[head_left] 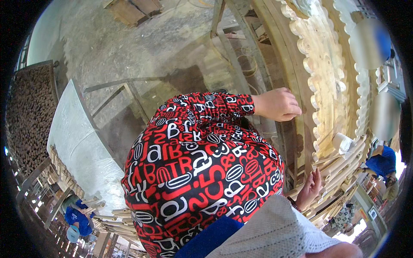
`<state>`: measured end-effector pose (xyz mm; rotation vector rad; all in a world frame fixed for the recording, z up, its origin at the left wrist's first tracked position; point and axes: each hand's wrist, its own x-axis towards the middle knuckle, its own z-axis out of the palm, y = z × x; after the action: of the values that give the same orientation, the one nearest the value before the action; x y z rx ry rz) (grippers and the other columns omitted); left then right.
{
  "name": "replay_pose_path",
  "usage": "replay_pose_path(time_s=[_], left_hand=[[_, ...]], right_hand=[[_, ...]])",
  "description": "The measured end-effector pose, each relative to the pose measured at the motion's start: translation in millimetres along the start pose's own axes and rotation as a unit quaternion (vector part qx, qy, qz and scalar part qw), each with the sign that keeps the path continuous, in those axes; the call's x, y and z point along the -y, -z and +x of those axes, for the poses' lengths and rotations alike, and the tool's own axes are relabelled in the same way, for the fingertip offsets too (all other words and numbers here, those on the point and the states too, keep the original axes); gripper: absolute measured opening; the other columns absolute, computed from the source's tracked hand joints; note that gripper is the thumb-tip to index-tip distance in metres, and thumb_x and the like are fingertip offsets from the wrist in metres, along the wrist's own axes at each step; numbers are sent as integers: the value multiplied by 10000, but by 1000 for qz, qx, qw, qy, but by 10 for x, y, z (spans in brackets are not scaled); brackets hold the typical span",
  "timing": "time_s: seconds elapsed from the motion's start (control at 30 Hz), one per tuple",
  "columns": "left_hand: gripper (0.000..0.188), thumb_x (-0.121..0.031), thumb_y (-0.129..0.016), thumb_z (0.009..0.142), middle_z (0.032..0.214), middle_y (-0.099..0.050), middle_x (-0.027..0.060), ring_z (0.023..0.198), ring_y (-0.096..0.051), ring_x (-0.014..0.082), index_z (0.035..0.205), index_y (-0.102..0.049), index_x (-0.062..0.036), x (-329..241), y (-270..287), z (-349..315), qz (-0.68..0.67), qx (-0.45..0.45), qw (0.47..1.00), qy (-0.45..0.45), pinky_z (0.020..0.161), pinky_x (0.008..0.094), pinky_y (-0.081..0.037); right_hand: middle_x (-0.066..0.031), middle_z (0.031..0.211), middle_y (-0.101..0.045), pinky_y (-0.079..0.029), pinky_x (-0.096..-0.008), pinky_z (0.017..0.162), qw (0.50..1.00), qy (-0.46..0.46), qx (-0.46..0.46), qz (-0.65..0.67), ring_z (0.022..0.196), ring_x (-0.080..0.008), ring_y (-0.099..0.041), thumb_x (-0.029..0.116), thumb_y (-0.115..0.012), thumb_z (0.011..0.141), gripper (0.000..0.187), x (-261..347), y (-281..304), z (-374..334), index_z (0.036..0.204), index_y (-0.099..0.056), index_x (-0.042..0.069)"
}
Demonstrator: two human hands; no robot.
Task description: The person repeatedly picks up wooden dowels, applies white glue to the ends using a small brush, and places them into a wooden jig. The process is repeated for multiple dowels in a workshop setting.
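My left hand, out of a red, black and white patterned sleeve, is at the near edge of a wooden bench. Its fingers are curled in, and whatever they may hold is hidden. Lower down, my right hand is raised with its fingers stretched out and nothing visible in them. It is beside a pile of pale wooden rods. Pale wood with scalloped edges lies lengthwise on the bench. A small white object, perhaps a cup, rests near the rods.
Behind me stand a smooth pale sheet and a rack stacked with brown rod ends. A metal frame is on the concrete floor, with a wooden crate farther off. People in blue work nearby.
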<state>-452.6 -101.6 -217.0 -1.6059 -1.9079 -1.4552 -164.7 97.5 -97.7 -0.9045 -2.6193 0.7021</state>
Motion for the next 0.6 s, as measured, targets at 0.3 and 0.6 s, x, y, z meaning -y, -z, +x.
replay_pose_path(time_s=[0.3,0.6], left_hand=[[94,-179,-619,857,785,-635,38,800,-624,215,933,-647,-131,-48,-214,169,-35,35,999,-4,805,375,-459],[115,-114,-663,782,777,-656,46,743,-623,218,894,-681,-92,-277,-1335,1280,-52,-68,991,-103,747,359,-489]], right_hand=[[-64,1042,-652,-441,-280,765,998,-57,7,26,932,-148,-589,174,-587,950,348,-441,78,-66,1281,-584,66],[-125,993,-671,-476,-300,833,994,-99,-45,-16,873,-184,-622,216,-624,927,340,-1251,686,602,1191,-626,1]])
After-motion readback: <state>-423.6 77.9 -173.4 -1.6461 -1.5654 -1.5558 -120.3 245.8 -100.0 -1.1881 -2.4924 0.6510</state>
